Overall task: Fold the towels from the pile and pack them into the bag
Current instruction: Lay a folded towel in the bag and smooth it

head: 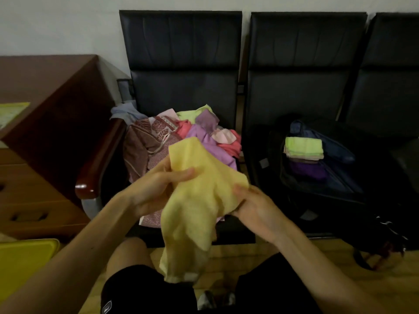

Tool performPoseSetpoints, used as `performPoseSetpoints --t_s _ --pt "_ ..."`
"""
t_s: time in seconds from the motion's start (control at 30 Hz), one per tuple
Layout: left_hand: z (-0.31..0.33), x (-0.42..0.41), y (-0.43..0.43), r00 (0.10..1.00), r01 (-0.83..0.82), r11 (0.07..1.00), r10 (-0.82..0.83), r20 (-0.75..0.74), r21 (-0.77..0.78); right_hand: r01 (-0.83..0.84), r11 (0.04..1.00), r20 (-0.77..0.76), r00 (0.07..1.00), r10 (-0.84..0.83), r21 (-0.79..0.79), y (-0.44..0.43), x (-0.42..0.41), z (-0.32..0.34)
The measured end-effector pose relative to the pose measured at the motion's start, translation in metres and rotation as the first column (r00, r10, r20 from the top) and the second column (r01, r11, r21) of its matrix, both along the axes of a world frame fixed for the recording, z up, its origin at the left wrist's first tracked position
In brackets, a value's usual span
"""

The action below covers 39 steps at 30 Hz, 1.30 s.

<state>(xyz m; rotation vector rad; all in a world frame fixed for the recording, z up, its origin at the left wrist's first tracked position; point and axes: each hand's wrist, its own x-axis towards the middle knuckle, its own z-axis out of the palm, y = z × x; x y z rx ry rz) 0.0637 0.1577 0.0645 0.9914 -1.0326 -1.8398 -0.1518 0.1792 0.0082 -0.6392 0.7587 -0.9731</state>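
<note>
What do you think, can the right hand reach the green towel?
Probably yes: the green towel lies uncovered in the open bag, though the right hand is holding the yellow towel.

Row of black padded seats (181, 87) stood against a white wall (56, 23) on the far side. Glossy wooden armrest (99, 159) sat at the row's left end. Brown wooden desk (52, 87) was on the left, with a yellow-green sheet (11, 112) on top and drawers (29, 200) below. Yellow plastic object (25, 261) lay near left, cut off by the edge. Floor (249, 264) was light wood
</note>
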Motion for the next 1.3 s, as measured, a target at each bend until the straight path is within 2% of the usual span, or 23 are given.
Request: performPoseSetpoints --t_s 0.07,0.13,0.23,0.33,0.43,0.53,0.63,0.73,0.83,0.97,1.07,1.3 --pt "0.003 0.012 0.001 0.985 0.107 0.994 -0.103 0.141 -0.021 0.079 0.997 -0.036 0.996 -0.079 -0.006 -0.003 -0.01 0.019" --pt "0.005 0.019 0.0 0.962 0.153 0.988 -0.148 0.231 -0.006 0.091 0.995 -0.141 0.986 -0.095 -0.029 -0.004 -0.015 0.034" --pt "0.009 0.02 -0.001 0.96 0.126 0.991 -0.133 0.248 0.046 0.013 0.988 -0.428 0.9 -0.079 -0.157 -0.004 -0.018 0.053" --pt "0.016 0.017 -0.006 0.956 0.076 0.994 -0.096 0.278 0.084 -0.021 0.97 -0.58 0.804 -0.126 -0.241 -0.011 -0.021 0.071" --pt "0.026 0.011 -0.012 0.943 -0.1 0.993 0.073 0.326 0.068 0.086 0.969 -0.624 0.752 -0.215 -0.231 -0.016 -0.021 0.081" --pt "0.037 0.008 -0.017 0.924 -0.21 0.978 0.202 0.325 -0.013 0.145 0.952 -0.565 0.776 -0.279 -0.271 -0.019 -0.02 0.09" --pt "0.054 0.011 -0.018 0.947 -0.093 0.993 0.112 0.3 -0.078 0.026 0.944 -0.526 0.825 -0.207 -0.33 -0.017 -0.026 0.11" --pt "0.068 0.016 -0.018 0.937 -0.02 0.98 0.087 0.339 -0.196 -0.154 0.886 -0.671 0.711 -0.208 -0.437 -0.016 -0.03 0.126" --pt "0.079 0.016 -0.017 0.848 0.019 0.943 0.162 0.505 -0.333 -0.238 0.841 -0.772 0.568 -0.285 -0.486 -0.022 -0.031 0.132" --pt "0.074 0.015 -0.018 0.699 -0.007 0.856 0.375 0.61 -0.517 -0.273 0.796 -0.775 0.529 -0.345 -0.54 -0.023 -0.028 0.133" --pt "0.065 0.016 -0.018 0.612 0.036 0.766 0.491 0.62 -0.641 -0.274 0.761 -0.775 0.46 -0.433 -0.588 -0.026 -0.025 0.13" --pt "0.052 0.016 -0.026 0.43 0.255 0.647 0.59 0.684 -0.718 -0.367 0.726 -0.812 0.215 -0.542 -0.582 -0.034 -0.027 0.121"
